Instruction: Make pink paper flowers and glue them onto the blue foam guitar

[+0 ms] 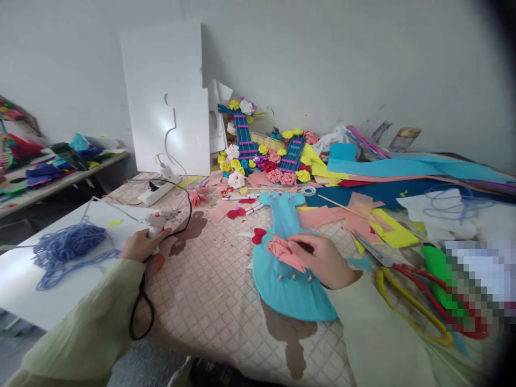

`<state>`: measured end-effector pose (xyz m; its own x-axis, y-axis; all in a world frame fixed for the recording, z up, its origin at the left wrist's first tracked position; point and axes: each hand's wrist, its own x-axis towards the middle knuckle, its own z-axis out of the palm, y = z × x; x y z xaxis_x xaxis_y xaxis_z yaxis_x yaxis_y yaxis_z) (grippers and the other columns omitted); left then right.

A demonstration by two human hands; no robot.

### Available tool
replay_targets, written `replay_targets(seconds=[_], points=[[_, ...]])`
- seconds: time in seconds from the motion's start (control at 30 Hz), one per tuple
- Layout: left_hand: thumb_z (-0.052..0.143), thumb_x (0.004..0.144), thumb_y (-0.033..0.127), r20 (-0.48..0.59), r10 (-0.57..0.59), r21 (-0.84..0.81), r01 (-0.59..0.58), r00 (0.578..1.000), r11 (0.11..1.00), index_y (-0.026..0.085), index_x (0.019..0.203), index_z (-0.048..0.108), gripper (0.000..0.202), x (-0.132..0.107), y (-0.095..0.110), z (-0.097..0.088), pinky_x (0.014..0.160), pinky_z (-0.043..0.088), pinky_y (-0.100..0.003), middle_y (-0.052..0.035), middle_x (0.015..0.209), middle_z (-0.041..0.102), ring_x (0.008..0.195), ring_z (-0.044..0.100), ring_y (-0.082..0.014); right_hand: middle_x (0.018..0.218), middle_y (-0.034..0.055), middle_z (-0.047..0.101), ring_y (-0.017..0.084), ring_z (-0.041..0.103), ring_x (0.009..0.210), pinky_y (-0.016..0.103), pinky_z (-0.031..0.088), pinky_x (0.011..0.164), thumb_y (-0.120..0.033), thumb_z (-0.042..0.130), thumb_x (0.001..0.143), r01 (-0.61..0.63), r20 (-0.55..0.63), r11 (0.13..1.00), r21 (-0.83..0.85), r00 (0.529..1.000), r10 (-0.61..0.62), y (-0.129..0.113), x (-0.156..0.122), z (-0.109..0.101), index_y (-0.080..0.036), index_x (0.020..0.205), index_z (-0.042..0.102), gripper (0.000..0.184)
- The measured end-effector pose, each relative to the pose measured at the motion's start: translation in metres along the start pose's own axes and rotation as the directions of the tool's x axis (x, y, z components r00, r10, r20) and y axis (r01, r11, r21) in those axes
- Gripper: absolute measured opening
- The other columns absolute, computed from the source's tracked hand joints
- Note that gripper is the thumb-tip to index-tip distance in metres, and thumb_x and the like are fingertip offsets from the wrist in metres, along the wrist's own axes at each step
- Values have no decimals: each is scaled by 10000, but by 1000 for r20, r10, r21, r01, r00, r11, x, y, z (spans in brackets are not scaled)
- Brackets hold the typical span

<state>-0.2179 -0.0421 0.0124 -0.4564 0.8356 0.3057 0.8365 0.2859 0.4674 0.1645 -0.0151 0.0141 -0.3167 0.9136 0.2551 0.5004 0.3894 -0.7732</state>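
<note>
The glue gun [156,221], white with red marks, is held at the left, nozzle pointing right. The guitar [270,277], light blue, has its slim neck pointing away and its rounded body nearest, with small pale knobs across the lower part. The flower [283,253], folded pink paper, is held over that body; contact between them is unclear.

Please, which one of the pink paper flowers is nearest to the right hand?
The pink paper flower pinched by the right hand, over the light-blue shape; the other pink flowers lie farther back.
</note>
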Motion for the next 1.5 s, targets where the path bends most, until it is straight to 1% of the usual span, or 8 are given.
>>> replay_targets(seconds=[0.3, 0.43, 0.47, 0.57, 0.7, 0.83, 1.07, 1.5], points=[[454, 706, 531, 112, -6, 411, -41, 994, 911, 154, 791, 577, 405, -19, 11, -53, 666, 360, -245, -9, 689, 557, 722, 510, -187, 782, 44, 678, 170, 607, 734, 276, 456, 662, -236, 481, 770, -8, 2, 999, 35, 1000, 8, -4, -1, -2, -166, 774, 665, 198], [305, 817, 460, -21, 126, 171, -120, 992, 978, 224, 881, 527, 331, -63, 44, -74, 683, 378, -265, 10, 827, 565, 779, 503, -173, 785, 44, 678, 167, 601, 715, 271, 460, 630, -268, 492, 764, -35, 48, 995, 94, 998, 31, -4, -1, -4, -160, 802, 667, 209], [337, 807, 467, 98, 180, 12, -183, 979, 983, 246, 879, 531, 303, -75, 57, -72, 687, 389, -266, 22, 846, 580, 812, 515, -179, 772, 43, 675, 161, 597, 695, 266, 460, 610, -283, 496, 764, -39, 68, 992, 119, 997, 31, -4, -1, -4, -156, 802, 666, 215], [451, 782, 411, 477, 378, -382, -201, 793, 902, 273, 991, 539, 265, -101, 105, -44, 761, 434, -304, -11, 1008, 595, 883, 539, -193, 727, 33, 661, 142, 579, 642, 245, 447, 552, -307, 495, 769, -47, 137, 979, 198, 990, 20, -7, -2, -4, -146, 805, 659, 233], [614, 682, 340, 440, 552, -744, -57, 708, 666, 225, 1108, 488, 459, -102, 156, 15, 867, 413, -399, -94, 1155, 531, 1054, 487, -248, 704, 28, 643, 122, 552, 607, 229, 427, 525, -306, 484, 786, -71, 228, 962, 263, 974, 9, -12, -4, -7, -135, 823, 646, 238], [645, 673, 296, 463, 641, -859, 131, 613, 495, 157, 962, 564, 331, -92, 176, 55, 726, 477, -310, -69, 903, 609, 814, 579, -173, 717, 27, 637, 120, 552, 624, 227, 435, 544, -309, 489, 790, -74, 247, 946, 316, 969, -6, -13, -3, -10, -136, 823, 637, 230], [638, 696, 220, 354, 589, -910, 122, 726, 396, 155, 864, 627, 180, -94, 176, 76, 671, 491, -252, -47, 821, 627, 763, 582, -145, 728, 32, 635, 120, 561, 626, 219, 439, 527, -264, 497, 781, -114, 190, 948, 296, 980, 59, -9, 0, -14, -135, 813, 634, 192], [611, 720, 172, 285, 552, -923, 69, 783, 378, 198, 890, 651, 177, -102, 172, 80, 750, 502, -266, -44, 907, 653, 852, 589, -151, 794, 25, 628, 130, 576, 736, 257, 463, 652, -214, 511, 780, 3, 59, 989, 146, 998, -12, -12, -2, -2, -173, 813, 623, 124]])
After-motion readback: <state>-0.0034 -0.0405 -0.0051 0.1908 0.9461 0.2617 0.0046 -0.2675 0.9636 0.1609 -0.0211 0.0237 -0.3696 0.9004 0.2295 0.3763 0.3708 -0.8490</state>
